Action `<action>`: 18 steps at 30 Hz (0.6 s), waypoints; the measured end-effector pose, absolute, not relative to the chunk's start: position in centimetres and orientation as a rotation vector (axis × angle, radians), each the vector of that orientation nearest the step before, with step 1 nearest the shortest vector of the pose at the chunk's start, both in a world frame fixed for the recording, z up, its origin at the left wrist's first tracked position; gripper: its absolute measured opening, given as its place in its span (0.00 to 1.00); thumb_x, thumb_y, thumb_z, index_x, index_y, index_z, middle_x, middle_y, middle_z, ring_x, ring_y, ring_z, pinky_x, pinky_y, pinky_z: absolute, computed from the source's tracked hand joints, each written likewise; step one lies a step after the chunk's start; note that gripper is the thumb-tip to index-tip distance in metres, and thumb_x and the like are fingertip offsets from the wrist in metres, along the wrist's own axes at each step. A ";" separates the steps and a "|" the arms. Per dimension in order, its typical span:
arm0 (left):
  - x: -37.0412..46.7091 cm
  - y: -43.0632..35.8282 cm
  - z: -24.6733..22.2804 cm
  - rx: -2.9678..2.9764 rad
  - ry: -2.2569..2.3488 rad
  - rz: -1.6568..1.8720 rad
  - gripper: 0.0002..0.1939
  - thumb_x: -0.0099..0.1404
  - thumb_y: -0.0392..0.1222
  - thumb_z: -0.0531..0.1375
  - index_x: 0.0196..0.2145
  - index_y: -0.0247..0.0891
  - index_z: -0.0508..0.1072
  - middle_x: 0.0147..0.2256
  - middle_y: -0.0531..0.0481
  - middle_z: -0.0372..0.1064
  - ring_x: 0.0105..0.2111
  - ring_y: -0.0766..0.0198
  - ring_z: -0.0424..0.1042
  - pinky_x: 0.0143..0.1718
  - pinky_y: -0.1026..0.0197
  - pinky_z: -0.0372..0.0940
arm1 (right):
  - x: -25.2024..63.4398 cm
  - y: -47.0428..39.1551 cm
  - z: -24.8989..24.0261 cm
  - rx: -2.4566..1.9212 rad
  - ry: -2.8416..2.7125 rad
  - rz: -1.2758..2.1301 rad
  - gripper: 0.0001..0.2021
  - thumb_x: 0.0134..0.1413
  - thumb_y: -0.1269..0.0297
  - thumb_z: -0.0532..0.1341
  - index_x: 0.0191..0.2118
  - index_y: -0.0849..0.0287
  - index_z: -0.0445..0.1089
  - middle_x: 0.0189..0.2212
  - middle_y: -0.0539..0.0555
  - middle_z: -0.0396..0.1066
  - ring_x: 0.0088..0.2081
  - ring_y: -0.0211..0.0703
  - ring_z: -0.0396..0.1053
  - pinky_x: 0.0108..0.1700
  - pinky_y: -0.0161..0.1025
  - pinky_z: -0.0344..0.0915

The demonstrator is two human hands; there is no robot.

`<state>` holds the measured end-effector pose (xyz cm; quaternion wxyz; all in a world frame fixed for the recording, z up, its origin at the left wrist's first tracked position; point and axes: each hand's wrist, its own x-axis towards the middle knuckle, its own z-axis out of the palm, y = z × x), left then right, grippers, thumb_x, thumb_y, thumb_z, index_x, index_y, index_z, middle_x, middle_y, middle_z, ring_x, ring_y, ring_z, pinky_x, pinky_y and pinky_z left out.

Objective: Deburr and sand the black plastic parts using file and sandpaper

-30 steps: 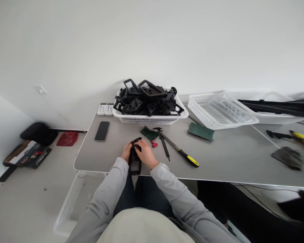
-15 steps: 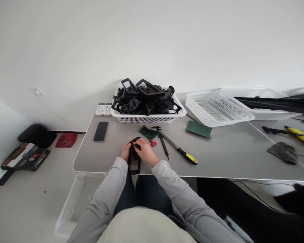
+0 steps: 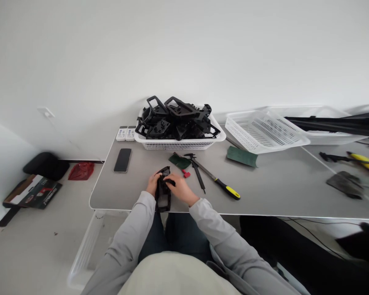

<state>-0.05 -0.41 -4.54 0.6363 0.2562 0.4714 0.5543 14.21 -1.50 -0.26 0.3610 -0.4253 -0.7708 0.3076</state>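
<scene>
A black plastic frame (image 3: 164, 200) with openings is held upright at the front edge of the table. My left hand (image 3: 152, 183) grips its left side, fingers closed round the rim. My right hand (image 3: 180, 187) is closed over the frame's upper part, pinching a small dark piece (image 3: 171, 181) whose kind I cannot make out. Just beyond the hands lie a dark green sheet (image 3: 179, 160), a small red piece (image 3: 186, 173), black calipers (image 3: 199, 176) and a file with a yellow and black handle (image 3: 227, 189).
A white basket (image 3: 179, 145) heaped with similar black frames (image 3: 159, 127) stands at the back. To the left are a phone (image 3: 122, 160) and two small white boxes (image 3: 125, 133). On the right lie a green curved sheet (image 3: 242, 156), a white tray (image 3: 264, 131) and a grey cloth (image 3: 345, 184).
My right hand has shifted slightly right and down along the frame, and the dark piece moved with it. My left hand and the frame have stayed almost in place.
</scene>
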 end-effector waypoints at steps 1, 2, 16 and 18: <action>-0.1 -0.4 -4.6 0.587 1.084 1.267 0.23 0.45 0.47 0.65 0.39 0.33 0.75 0.30 0.46 0.75 0.31 0.60 0.72 0.33 0.61 0.64 | 14.5 -1.4 -0.7 -1.150 -1.993 0.787 0.10 0.48 0.75 0.56 0.34 0.58 0.73 0.33 0.54 0.72 0.37 0.43 0.70 0.43 0.40 0.66; -0.1 -0.4 -4.7 0.582 1.086 1.265 0.23 0.46 0.47 0.64 0.40 0.33 0.75 0.30 0.46 0.75 0.31 0.60 0.73 0.33 0.61 0.65 | 15.0 -1.2 -1.2 -1.230 -1.987 0.772 0.10 0.46 0.76 0.56 0.32 0.58 0.73 0.31 0.54 0.72 0.35 0.44 0.70 0.41 0.40 0.66; 0.0 -0.4 -4.4 0.576 1.069 1.289 0.22 0.46 0.47 0.64 0.39 0.34 0.76 0.30 0.47 0.75 0.32 0.59 0.73 0.34 0.61 0.64 | 13.3 0.8 -0.1 -1.140 -1.965 0.685 0.16 0.49 0.76 0.53 0.40 0.59 0.73 0.39 0.58 0.72 0.43 0.46 0.68 0.50 0.46 0.64; 0.1 -0.4 -4.5 0.597 1.056 1.305 0.20 0.45 0.47 0.65 0.36 0.34 0.76 0.31 0.47 0.75 0.35 0.58 0.73 0.37 0.61 0.64 | 12.9 0.1 -0.2 -1.094 -2.044 0.646 0.19 0.47 0.80 0.51 0.41 0.59 0.73 0.39 0.58 0.72 0.44 0.47 0.68 0.51 0.47 0.64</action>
